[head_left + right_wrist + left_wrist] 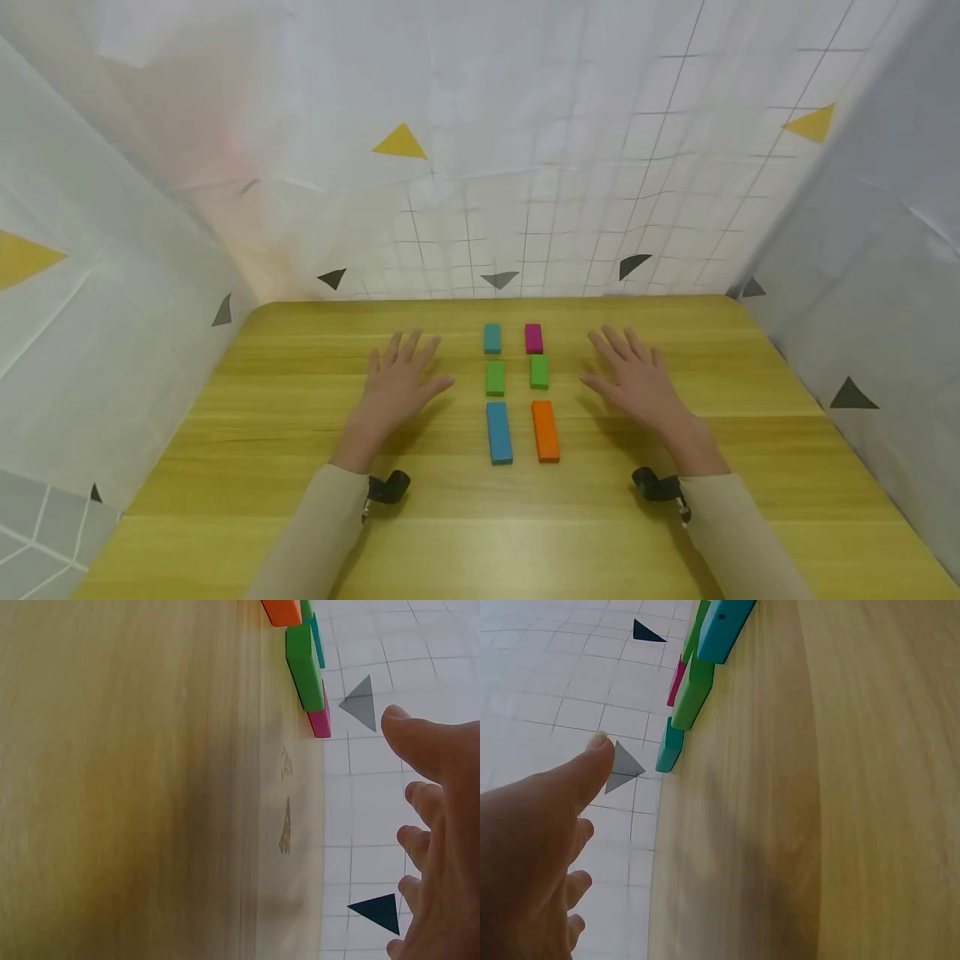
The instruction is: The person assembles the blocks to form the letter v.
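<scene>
Two columns of coloured blocks lie between the hands in the head view. The left column has a teal block (492, 338) at the back, a green block (495, 377), then a longer blue block (498, 432). On the right are a magenta block (533, 338), another green block (539, 372) and a longer orange block (545, 431). My left hand (397, 387) is spread over the table left of the blocks, holding nothing. Fingers also spread, my right hand (633, 380) hovers to their right, apart from the green and magenta blocks.
The wooden table (450, 533) ends at a white sheeted back wall (480, 225) with grid lines and triangle marks. Similar sheets stand along the left and right sides. A small dark camera (389, 487) is worn on the left wrist, and another camera (656, 484) on the right.
</scene>
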The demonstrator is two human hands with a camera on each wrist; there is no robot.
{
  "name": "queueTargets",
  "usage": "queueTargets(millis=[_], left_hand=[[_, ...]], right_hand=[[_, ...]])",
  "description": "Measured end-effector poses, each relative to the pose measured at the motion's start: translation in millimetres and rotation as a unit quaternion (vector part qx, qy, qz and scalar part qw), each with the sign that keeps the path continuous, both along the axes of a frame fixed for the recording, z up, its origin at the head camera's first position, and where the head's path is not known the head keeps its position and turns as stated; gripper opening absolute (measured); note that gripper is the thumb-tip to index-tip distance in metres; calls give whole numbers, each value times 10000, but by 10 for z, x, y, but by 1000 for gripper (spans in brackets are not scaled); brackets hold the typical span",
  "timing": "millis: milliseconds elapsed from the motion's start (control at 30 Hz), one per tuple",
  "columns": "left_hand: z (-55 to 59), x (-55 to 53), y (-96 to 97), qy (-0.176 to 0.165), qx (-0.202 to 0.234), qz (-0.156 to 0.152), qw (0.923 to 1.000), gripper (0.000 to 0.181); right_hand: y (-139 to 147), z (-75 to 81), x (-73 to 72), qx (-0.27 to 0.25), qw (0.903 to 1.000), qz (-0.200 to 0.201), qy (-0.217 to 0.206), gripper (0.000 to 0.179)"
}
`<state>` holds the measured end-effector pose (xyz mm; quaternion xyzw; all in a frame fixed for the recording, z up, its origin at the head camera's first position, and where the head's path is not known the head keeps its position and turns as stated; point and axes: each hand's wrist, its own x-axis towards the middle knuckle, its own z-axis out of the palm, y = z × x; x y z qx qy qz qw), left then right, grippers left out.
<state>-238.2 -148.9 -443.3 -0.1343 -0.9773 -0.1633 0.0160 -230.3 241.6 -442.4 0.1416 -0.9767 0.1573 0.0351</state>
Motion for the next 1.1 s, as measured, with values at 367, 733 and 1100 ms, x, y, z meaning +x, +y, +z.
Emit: queueTargets(millis=[367, 733, 1100], left_hand=[[-66, 14, 86, 24, -166, -210, 9996, 80], [-108, 70, 151, 14, -207, -458, 9987, 79], [-76, 133, 215, -4, -227, -806, 9965, 81]], right_hand=[[-112, -23, -8, 10, 9996, 290, 3, 77], [-150, -107, 34, 106, 9990, 442, -28, 76], [-178, -121, 82, 46, 9978, 660, -97, 77]])
